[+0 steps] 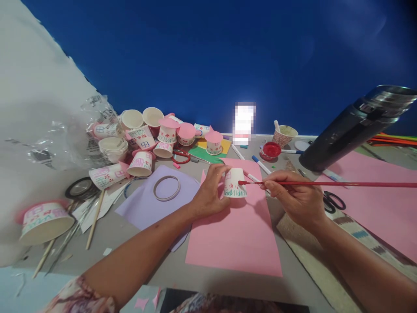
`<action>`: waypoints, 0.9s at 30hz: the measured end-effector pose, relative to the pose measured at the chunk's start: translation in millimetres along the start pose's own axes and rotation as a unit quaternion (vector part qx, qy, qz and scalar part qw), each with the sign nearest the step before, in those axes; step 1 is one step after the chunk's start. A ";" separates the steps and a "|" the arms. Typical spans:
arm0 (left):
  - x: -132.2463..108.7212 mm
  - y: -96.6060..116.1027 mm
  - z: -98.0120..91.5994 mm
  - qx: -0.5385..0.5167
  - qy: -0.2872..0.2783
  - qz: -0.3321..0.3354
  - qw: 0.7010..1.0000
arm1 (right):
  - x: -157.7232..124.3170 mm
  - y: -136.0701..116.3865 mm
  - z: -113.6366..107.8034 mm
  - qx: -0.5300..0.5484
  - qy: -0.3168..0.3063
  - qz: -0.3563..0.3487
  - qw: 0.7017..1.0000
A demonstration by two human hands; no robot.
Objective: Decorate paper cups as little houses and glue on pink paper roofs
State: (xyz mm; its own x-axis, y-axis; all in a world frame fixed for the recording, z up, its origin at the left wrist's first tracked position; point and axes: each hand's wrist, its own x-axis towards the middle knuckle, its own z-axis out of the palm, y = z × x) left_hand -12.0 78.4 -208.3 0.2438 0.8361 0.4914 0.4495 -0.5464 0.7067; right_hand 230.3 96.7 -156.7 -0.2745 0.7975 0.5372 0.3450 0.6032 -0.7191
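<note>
My left hand (211, 191) is closed around the left side of a white paper cup (237, 184), which is upside down over a pink sheet (233, 243). Green grass strokes, small red marks and a pinkish-purple window are drawn on the cup. Between the fingers of my right hand (293, 195) is a thin red paintbrush (325, 184), held nearly level. Its red-coated tip meets the cup's side at the right. Beyond the hands stands a small tub of red paint (271, 150). A marker (252, 176) lies just behind the cup, partly covered.
Decorated cups with pink paper tops (167, 130) crowd the back left. A bangle-like ring (167, 188) rests on purple paper (146, 213). At the right are a leaning dark flask (352, 126), black-handled scissors (334, 201) and a patterned cloth (312, 248). A patterned cup (285, 134) stands behind the paint.
</note>
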 end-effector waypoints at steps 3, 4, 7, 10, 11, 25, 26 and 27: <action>-0.3 0.1 -0.3 0.000 -0.001 -0.002 1.000 | 0.3 1.5 1.3 0.005 -0.012 -0.005 1.000; -0.5 0.2 -0.4 0.000 -0.002 -0.003 1.000 | 0.6 1.8 1.5 0.008 -0.016 -0.007 1.000; -1.0 0.0 -0.5 -0.003 -0.003 -0.008 1.000 | 1.7 1.5 0.3 0.011 -0.017 -0.013 1.000; -1.2 -1.2 -0.1 -0.005 -0.002 -0.010 1.000 | 2.3 0.6 -2.2 0.009 -0.002 -0.016 1.000; -1.1 -1.7 0.1 -0.003 -0.001 -0.008 1.000 | 2.3 0.6 -2.8 0.010 0.002 -0.018 1.000; -0.7 -2.3 0.3 -0.009 -0.011 0.003 1.000 | 2.9 0.8 -3.7 0.014 -0.009 -0.028 0.999; -0.8 -2.4 0.4 -0.008 -0.011 0.001 1.000 | 2.9 0.8 -4.3 0.015 -0.005 -0.031 0.999; -0.9 -2.5 0.5 -0.006 -0.012 -0.002 1.000 | 2.8 0.9 -4.4 0.016 -0.004 -0.036 0.999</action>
State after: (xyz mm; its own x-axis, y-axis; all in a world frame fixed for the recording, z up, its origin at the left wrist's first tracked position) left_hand -12.9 79.1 -210.8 0.2625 0.8387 0.4771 0.4395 -0.5441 0.7147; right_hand 233.8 99.5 -154.0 -0.3040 0.7520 0.5849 0.2961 0.6581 -0.6923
